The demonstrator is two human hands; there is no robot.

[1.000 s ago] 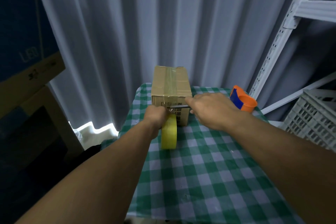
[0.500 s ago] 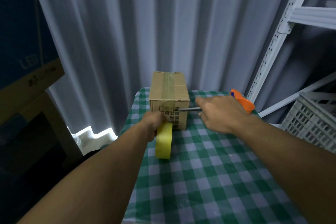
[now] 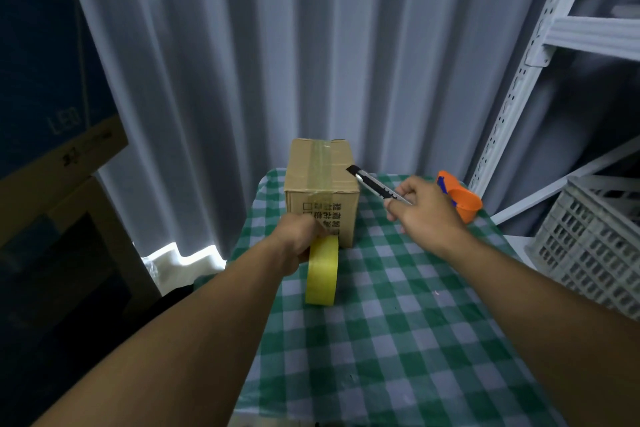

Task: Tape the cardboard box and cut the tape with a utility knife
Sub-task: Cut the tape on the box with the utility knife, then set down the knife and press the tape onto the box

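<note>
cardboard box (image 3: 320,189) is set at the far end of the checked tablecloth (image 3: 398,322), with a strip of tape (image 3: 320,166) run along its top and down the near face. yellow tape roll (image 3: 322,270) is held on edge by the left hand (image 3: 300,236), fist closed around its upper rim, just in front of the box's near face. utility knife (image 3: 375,185) is pinched in the right hand (image 3: 426,211), lifted beside the box's right top edge, dark end aimed up and left toward the box. whether the blade is extended cannot be told. whether the tape is already severed between roll and box cannot be seen; that spot is hidden by the left hand.

risks, as judged:
- left fingers could be nicked if the knife is brought across to the tape, since they sit right where the cut would be made.
- if tension on the roll is dropped, tape could be folded onto itself or lifted off the face.
- the light box could be dragged toward the table edge by any pull on the roll.
- orange dispenser (image 3: 460,199) behind the right hand could be knocked on a backswing.
</note>
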